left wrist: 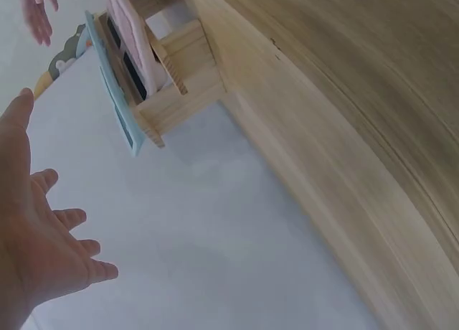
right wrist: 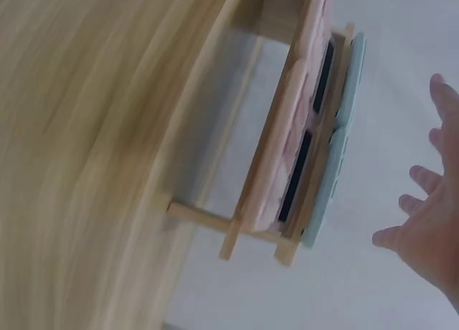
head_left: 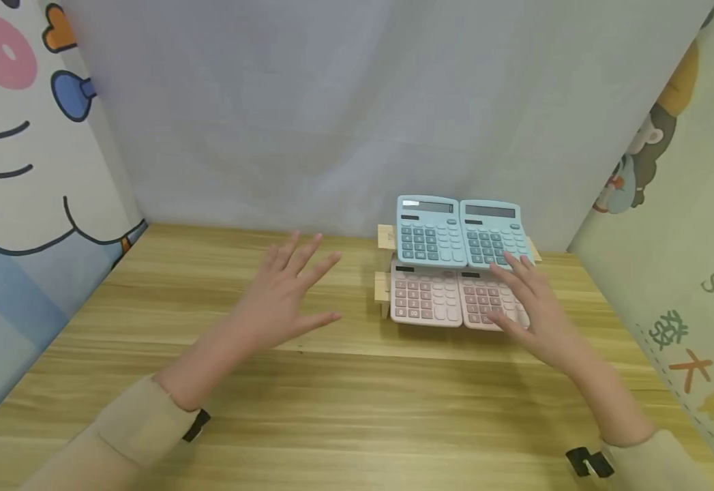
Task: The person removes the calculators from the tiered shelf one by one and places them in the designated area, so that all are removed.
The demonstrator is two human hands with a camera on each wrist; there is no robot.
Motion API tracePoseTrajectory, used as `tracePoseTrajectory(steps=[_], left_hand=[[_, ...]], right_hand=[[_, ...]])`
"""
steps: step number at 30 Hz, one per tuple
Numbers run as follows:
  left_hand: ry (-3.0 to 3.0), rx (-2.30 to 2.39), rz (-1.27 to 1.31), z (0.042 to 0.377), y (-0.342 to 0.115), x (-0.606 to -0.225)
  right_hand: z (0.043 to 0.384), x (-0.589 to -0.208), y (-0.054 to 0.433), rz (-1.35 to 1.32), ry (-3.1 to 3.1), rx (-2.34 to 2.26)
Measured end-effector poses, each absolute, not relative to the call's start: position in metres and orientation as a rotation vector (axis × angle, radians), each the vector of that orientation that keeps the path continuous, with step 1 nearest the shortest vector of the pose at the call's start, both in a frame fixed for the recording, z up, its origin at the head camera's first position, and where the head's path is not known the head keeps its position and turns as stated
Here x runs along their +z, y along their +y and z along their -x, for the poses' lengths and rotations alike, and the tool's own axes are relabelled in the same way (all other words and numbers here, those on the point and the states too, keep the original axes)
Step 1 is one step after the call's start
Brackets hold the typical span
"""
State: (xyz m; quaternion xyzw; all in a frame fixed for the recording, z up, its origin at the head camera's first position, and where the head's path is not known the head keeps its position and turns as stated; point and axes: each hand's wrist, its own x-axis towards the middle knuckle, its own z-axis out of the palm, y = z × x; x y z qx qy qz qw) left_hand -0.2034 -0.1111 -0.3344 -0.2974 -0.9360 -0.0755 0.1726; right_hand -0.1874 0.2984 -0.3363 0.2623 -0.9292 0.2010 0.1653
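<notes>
Two blue calculators, the left one (head_left: 432, 232) and the right one (head_left: 493, 232), lie side by side on the upper tier of a wooden stand (head_left: 382, 286). Below them on the lower tier are two pink calculators, a left one (head_left: 425, 296) and a right one (head_left: 482, 300); their tops are hidden under the blue pair. My left hand (head_left: 277, 300) hovers left of the stand, fingers spread, holding nothing. Over the right-hand calculators in the head view is my right hand (head_left: 537, 310), fingers spread. The right wrist view shows that hand (right wrist: 430, 208) apart from the calculators.
The stand rests on a wood-grain table (head_left: 357, 409), near a pale grey cloth backdrop (head_left: 271, 123). A cartoon-printed panel (head_left: 25, 184) borders the left side, and another printed panel (head_left: 688, 239) with lettering borders the right.
</notes>
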Motion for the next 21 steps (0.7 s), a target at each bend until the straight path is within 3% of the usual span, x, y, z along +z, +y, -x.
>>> tracePoseTrajectory(steps=[21], left_hand=[[-2.831, -1.338, 0.861, 0.226, -0.060, -0.355]], right_hand=[[0.212, -0.357, 0.368, -0.512, -2.663, 0.867]])
